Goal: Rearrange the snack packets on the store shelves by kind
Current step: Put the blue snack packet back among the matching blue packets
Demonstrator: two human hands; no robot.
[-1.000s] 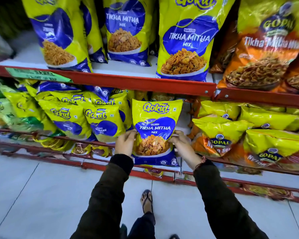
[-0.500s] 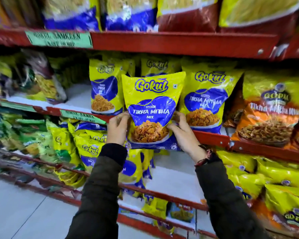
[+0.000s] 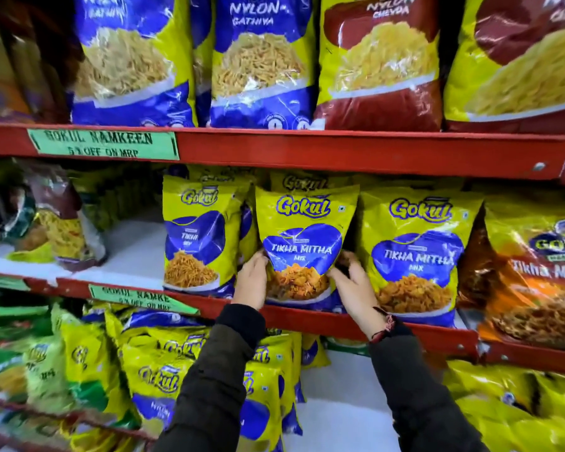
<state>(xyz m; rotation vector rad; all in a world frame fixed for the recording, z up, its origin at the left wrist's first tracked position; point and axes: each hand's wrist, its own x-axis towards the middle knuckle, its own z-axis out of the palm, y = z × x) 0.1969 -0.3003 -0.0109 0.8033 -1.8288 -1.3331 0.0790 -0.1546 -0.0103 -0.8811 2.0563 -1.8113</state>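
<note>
A yellow and blue Gokul Tikha Mitha Mix packet (image 3: 302, 243) stands upright on the middle shelf (image 3: 307, 316). My left hand (image 3: 251, 282) grips its lower left edge and my right hand (image 3: 356, 287) grips its lower right edge. A second Tikha Mitha Mix packet (image 3: 415, 256) stands just to its right. Another yellow and blue Gokul packet (image 3: 198, 236) stands to its left. More Gokul packets show behind it.
An orange Gopal Tikha Mitha packet (image 3: 535, 272) fills the shelf's right end. Bare white shelf (image 3: 134, 249) lies left of the Gokul packets. Large Nylon Gathiya (image 3: 258, 60) and Nylon Chevda (image 3: 382, 63) bags stand above. Several smaller Gokul packets (image 3: 157, 376) crowd the lower shelf.
Both hands lifted the Tikha Mitha Mix packet from the lower shelf up to the middle shelf and set it in between two Gokul packets. The camera tilted upward.
</note>
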